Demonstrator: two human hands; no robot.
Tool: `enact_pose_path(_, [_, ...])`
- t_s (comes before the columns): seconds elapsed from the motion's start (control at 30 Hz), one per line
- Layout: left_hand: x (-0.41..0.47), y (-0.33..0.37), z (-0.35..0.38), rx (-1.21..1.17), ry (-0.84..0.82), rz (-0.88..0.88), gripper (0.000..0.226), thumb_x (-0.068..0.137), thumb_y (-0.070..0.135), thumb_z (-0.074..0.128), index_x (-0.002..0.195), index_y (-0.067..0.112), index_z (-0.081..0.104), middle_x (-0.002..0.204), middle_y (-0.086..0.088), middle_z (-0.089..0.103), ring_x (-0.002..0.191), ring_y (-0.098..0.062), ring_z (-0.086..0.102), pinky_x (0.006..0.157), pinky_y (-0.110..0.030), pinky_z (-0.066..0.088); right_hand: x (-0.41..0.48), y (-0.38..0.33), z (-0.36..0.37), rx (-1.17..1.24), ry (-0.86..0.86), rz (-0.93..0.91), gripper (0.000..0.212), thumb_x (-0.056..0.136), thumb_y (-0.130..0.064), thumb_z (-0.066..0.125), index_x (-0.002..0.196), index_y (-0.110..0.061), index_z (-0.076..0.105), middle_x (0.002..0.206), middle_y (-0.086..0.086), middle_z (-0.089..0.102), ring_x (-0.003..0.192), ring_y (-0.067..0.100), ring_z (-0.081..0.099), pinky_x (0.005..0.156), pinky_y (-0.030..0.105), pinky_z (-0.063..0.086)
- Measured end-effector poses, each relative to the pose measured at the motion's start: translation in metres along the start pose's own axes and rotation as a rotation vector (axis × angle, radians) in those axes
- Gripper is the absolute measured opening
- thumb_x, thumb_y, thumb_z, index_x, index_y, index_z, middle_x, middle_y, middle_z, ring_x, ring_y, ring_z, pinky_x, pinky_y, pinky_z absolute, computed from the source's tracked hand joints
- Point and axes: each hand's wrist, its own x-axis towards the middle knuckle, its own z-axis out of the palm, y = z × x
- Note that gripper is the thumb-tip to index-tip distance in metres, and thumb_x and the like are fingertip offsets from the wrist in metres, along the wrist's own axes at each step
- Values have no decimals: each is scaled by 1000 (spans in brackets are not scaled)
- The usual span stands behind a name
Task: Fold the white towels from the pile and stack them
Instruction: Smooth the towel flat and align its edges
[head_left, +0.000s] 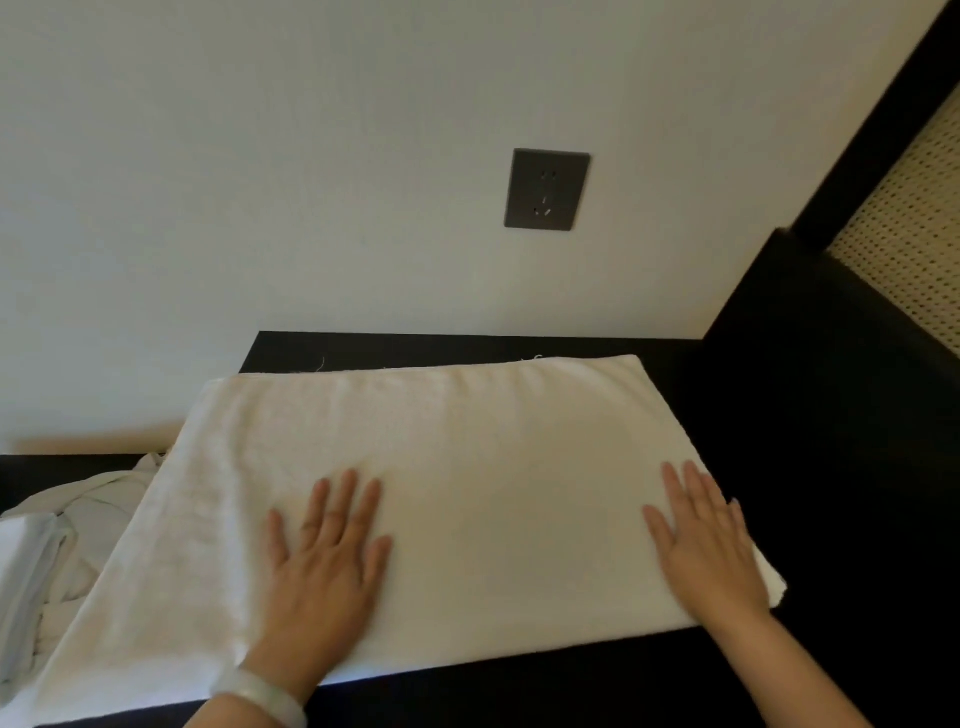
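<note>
A white towel (467, 441) lies spread flat in a wide rectangle on the dark table (597, 686). My left hand (327, 566) presses flat on the towel's near middle, fingers straight and spread, with a pale bangle on the wrist. My right hand (701, 545) lies flat near the towel's right edge, fingers straight. A crumpled pile of white towels (57, 545) sits at the left, partly under the spread towel's left end.
A white wall rises right behind the table, with a dark socket plate (546, 189) on it. A tall dark panel (810, 415) and a perforated cream screen (914, 218) stand at the right.
</note>
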Motion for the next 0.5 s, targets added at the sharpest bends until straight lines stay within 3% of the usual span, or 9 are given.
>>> enact_pose_path(0.1, [3, 4, 0, -9, -35, -22, 70, 76, 63, -22, 140, 38, -34, 153, 14, -32, 141, -10, -29, 117, -54, -12, 12, 33, -14, 96, -85, 48, 63, 101, -55, 16, 156, -32, -6, 165, -6, 0, 151, 12, -1, 124, 37, -3])
enact_pose_path(0.2, [15, 10, -2, -3, -94, -12, 68, 82, 69, -17, 136, 33, -38, 154, 10, -33, 146, -16, -26, 118, -56, -8, 25, 38, -31, 278, -96, 99, 59, 102, -45, 41, 155, -24, 26, 157, 0, 31, 142, 19, 30, 118, 39, 24])
enact_pose_path(0.27, [22, 18, -3, 14, -79, 68, 84, 63, 74, -34, 138, 36, -36, 149, 11, -37, 143, -15, -28, 117, -54, -11, 33, 34, -43, 423, -93, 147, 55, 100, -40, 49, 150, -21, 36, 141, 3, 46, 124, 20, 47, 107, 40, 40])
enact_pose_path(0.33, [27, 25, 0, 40, -47, 127, 97, 52, 69, -48, 141, 36, -32, 149, 10, -36, 140, -15, -30, 117, -51, -12, 39, 30, -50, 413, -116, 170, 57, 99, -40, 52, 150, -20, 34, 134, 6, 47, 119, 21, 49, 101, 41, 45])
enact_pose_path(0.43, [30, 28, 8, -1, 15, 141, 90, 65, 66, -43, 148, 37, -20, 158, 11, -22, 145, -16, -23, 119, -49, -10, 48, 30, -51, 353, -176, 205, 58, 97, -42, 54, 146, -18, 35, 132, 5, 45, 114, 21, 51, 91, 38, 48])
enact_pose_path(0.5, [30, 27, 10, -9, 24, 136, 85, 70, 65, -39, 148, 39, -18, 159, 12, -19, 146, -14, -22, 120, -48, -10, 55, 29, -53, 413, -239, 258, 56, 95, -46, 56, 139, -16, 38, 115, -1, 50, 97, 16, 55, 74, 32, 47])
